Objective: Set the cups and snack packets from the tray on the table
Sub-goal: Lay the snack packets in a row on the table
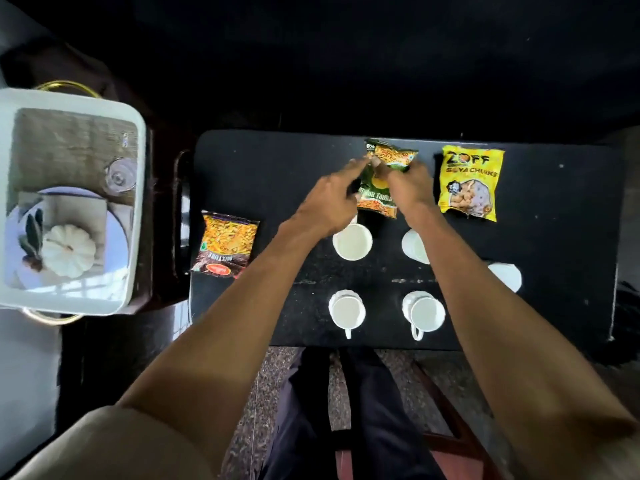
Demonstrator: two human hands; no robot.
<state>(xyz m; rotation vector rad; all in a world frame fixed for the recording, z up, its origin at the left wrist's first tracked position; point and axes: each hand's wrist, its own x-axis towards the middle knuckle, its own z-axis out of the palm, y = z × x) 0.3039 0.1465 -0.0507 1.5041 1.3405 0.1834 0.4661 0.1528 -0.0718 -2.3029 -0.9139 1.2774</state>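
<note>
Looking down, I see the black worktop (277,174) carrying nearly everything, while the tray (135,202) off its left edge looks emptied. The soya packet (469,183) lies near the far right corner, the mixture packet (227,244) at the left edge, five cups (351,241) along the near half. Both my hands, left (329,202) and right (410,188), pinch the green packet (381,181) at the far edge, tilted. I judge this the last placement: lay it flat, then let go.

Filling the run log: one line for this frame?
stage: placing packets | both hands hold green packet over table | yellow packet, mixture packet, cups down
</note>
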